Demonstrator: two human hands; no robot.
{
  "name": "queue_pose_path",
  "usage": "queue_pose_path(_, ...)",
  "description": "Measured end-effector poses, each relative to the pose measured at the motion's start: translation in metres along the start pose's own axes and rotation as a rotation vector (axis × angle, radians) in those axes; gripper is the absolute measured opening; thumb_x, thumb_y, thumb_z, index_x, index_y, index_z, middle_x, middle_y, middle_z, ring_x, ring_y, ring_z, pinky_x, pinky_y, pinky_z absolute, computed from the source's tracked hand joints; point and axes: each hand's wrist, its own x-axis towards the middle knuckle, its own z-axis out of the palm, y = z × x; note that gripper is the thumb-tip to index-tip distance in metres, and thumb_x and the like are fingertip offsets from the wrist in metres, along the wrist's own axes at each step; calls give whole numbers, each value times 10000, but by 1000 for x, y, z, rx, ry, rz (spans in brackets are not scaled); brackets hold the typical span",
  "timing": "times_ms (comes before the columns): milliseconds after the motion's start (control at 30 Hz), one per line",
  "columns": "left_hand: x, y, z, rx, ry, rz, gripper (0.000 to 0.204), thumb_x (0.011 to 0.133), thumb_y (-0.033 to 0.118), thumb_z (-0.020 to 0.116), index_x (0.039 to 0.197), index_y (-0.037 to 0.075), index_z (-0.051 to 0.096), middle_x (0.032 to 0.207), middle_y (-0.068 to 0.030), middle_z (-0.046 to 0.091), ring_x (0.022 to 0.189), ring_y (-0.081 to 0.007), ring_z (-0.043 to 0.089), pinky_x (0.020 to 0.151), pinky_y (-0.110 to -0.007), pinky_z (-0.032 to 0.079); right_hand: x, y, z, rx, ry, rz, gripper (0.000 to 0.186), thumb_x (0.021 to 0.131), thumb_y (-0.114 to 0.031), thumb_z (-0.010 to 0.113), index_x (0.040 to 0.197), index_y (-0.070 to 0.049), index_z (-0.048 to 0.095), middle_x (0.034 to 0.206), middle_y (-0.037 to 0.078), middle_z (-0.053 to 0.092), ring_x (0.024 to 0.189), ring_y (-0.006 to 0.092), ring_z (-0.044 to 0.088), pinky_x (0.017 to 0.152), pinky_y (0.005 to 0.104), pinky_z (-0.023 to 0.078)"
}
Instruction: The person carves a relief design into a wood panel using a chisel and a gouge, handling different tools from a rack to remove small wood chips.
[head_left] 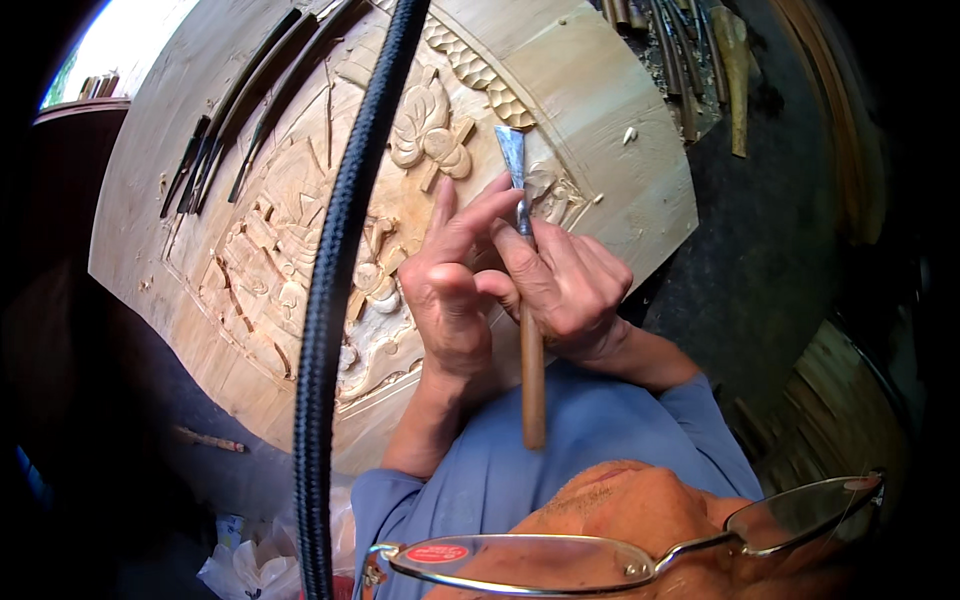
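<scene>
Head view: right hand (575, 290) grip narrow, holding chisel (533, 380), blade end over carved panel (610, 90); left hand (448, 300) at chisel's metal neck, cannot tell whether gripping; black braided cable (316, 400) crosses foreground, hiding strip of panel; slim tools (240, 98) on panel's upper left; wooden-handled tool (736, 80) beyond right edge; spectacles (530, 565) along lower edge

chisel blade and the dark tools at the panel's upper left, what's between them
In the head view, raised carving on the wooden panel lies between the chisel blade and dark tools; a black braided cable crosses in front.
</scene>
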Motion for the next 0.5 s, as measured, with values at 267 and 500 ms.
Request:
queue_pose_path(267,-8,2,10,160,26,167,893,1080,787,438,1277,-11,784,1241,-208,813,1203,-377,781,1200,-616,476,-21,52,-50,-85,210,28,418,1164,-372,614,1207,26,738,1029,208,792,901,355,810,728,415,643)
queue_pose_path(500,-6,-1,18,512,-49,422,690,1034,627,684,1219,-28,794,1215,-206,811,1149,-407,790,1070,-536,593,-13,101,-35,-165,163,-15,320,1043,-243,805,1265,-15,770,1133,199,824,978,340,826,783,397,650)
